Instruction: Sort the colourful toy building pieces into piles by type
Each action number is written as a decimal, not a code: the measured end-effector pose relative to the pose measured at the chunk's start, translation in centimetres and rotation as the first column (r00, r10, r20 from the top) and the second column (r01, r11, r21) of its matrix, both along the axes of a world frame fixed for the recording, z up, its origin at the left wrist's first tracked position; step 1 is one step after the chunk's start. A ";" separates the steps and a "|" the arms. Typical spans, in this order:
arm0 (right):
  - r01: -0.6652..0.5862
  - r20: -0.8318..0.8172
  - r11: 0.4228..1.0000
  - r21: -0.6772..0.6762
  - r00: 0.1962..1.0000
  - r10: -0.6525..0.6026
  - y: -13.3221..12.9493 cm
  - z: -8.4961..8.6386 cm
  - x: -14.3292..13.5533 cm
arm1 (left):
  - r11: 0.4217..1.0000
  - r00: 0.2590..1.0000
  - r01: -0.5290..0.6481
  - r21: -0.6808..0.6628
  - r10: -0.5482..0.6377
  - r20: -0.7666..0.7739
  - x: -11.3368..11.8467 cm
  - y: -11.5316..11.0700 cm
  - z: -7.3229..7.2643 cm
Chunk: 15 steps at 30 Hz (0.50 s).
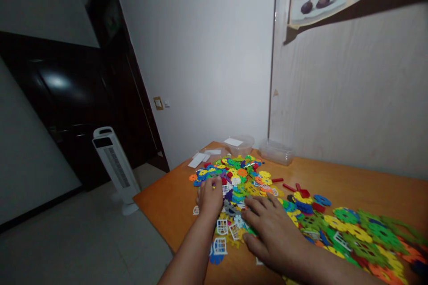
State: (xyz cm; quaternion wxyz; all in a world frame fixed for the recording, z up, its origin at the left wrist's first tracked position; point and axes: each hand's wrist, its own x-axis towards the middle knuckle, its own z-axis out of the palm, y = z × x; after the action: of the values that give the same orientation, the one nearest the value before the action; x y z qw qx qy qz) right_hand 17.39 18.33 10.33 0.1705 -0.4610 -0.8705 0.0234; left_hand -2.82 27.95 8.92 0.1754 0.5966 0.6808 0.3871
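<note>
My left hand (210,196) is at the left side of a pile of colourful plastic building pieces (242,172). Its fingers are curled down among the pieces, and whatever they hold is hidden. To its right, my right hand (272,227) lies over the pile with fingers stretched and apart, touching pieces beneath it. Between the two hands are a grey piece (230,208) and a pale blue flower-shaped disc (239,221). Small white window-frame pieces (222,227) lie nearer to me, one of them (220,246) over a blue disc (216,258).
More flower discs and green pieces (364,247) spread along the right of the wooden table (167,205). Red sticks (289,187) lie behind my right hand. Clear plastic containers (277,152) and white cards (198,160) are at the back, near the wall. A white tower heater (115,164) stands on the floor.
</note>
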 end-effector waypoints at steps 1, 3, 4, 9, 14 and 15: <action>0.027 0.002 0.999 0.021 1.000 -0.027 -0.1 0.1 0.5 | 0.999 1.000 -0.031 -0.018 0.031 0.003 0.7 -0.1 0.3; 0.075 0.004 0.995 0.070 0.997 -0.076 -0.2 0.3 1.6 | 0.996 0.996 -0.088 -0.028 0.088 0.003 2.1 -0.3 0.6; 0.099 0.003 0.990 0.095 0.995 -0.100 -0.3 0.4 2.1 | 0.995 0.995 -0.099 -0.018 0.099 0.001 2.7 -0.4 0.6; 0.170 0.022 0.967 0.189 0.984 -0.178 -0.9 0.6 5.0 | 0.991 0.994 -0.107 0.075 0.106 0.017 5.4 -0.6 0.3; 0.172 -0.002 0.954 0.246 0.984 -0.177 -2.5 1.1 6.3 | 0.988 0.997 -0.015 0.151 0.002 0.083 6.9 -0.6 0.7; 0.149 -0.006 0.952 0.267 0.988 -0.153 -3.0 1.2 6.3 | 0.987 0.996 0.000 0.162 -0.015 0.092 6.9 -0.6 0.9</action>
State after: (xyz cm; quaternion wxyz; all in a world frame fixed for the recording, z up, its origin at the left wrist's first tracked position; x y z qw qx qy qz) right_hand 23.64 15.32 11.56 0.2257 -0.4993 -0.8292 -0.1103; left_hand 4.12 27.37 9.80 0.1596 0.5928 0.6359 0.4677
